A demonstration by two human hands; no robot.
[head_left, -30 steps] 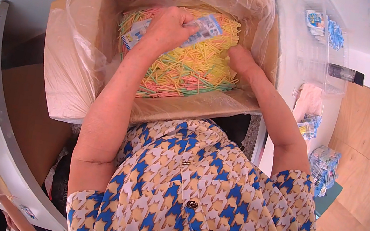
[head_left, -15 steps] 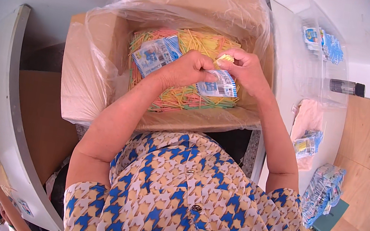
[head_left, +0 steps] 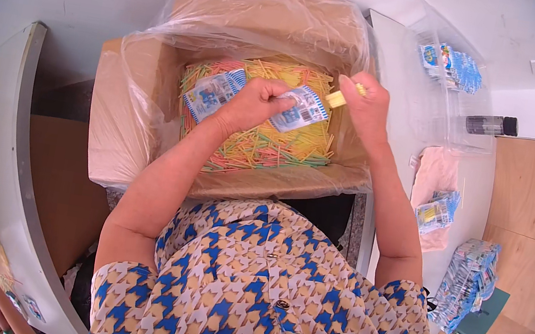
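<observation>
In the head view, a cardboard box lined with a clear plastic bag stood just beyond the person's patterned shirt, filled with thin sticks in yellow, pink and green. The left hand rested on top of the sticks, fingers curled narrowly around a small blue-and-white printed packet at its left end; the packet pointed right, towards the other hand. A second packet of the same kind lay on the sticks just left of that hand, apart from the fingers. The right hand hovered over the right edge of the box, thumb and forefinger pinched on a small bundle of yellow sticks, its near end just beside the packet's open side.

To the right, on the white table, sat a clear tray holding more packets, a dark-capped bottle beyond it, and nearer, a stack of filled packets.

Judging by the pose, the sticks seemed about to go into the packet. To do that well, the left fingers should probably hold the mouth spread and steady, while the right keeps the bundle tight and aligned with the opening, so no stick snags the edge or slips back into the box.
</observation>
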